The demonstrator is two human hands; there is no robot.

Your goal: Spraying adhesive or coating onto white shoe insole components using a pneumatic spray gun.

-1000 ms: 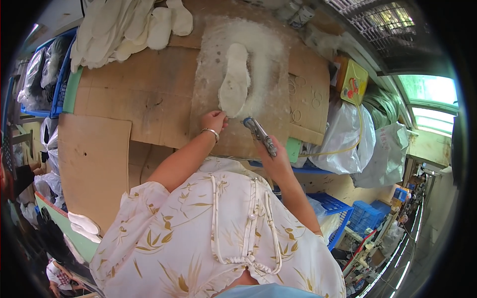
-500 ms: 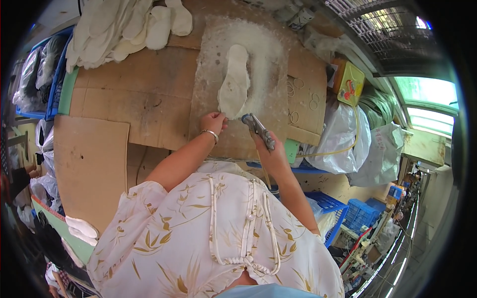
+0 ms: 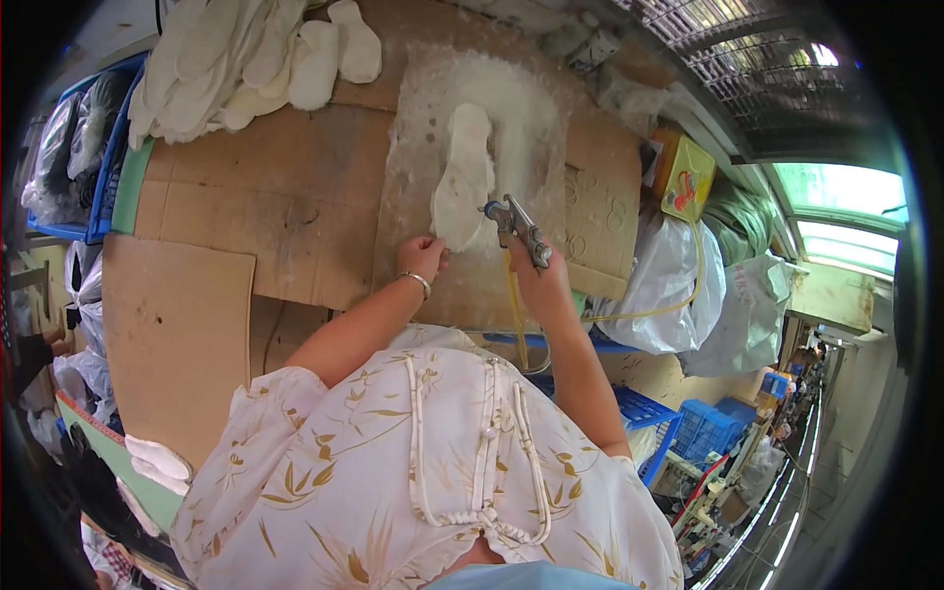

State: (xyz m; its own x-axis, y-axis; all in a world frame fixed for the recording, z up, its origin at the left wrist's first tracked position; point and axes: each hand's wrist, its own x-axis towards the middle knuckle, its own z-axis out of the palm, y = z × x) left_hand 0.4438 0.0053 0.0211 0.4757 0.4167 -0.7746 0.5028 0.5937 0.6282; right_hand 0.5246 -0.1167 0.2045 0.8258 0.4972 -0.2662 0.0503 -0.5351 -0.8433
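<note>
While the right hand [image 3: 543, 277] is wrapped around the grip of a metal spray gun [image 3: 523, 234], the left hand [image 3: 422, 257] lies apart from it, fingers drawn together at the near, broad end of a cream insole [image 3: 460, 187]; whether they pinch its rim cannot be told. The gun's nozzle points leftward, just beside the insole's right edge; no spray is discernible, and the trigger's position is unclear. A bracelet [image 3: 419, 283] circles the left wrist, and a yellow hose [image 3: 515, 307] hangs below the gun.

The insole lies flat, narrow end away from the person, on a white-crusted sheet [image 3: 413, 187] over brown cardboard [image 3: 275, 216]. Farther left is a heap of insoles [image 3: 221, 59]; to the right are thin rings [image 3: 616, 214], a yellow container [image 3: 689, 177] and a white plastic bag [image 3: 678, 300].

Two faults seem possible: with the nozzle so near the left fingers, a badly aimed burst could coat them; and, if the left hand's hold is slack, air pressure or the tacky-looking sheet could shift or catch the thin insole, leaving uneven cover.
</note>
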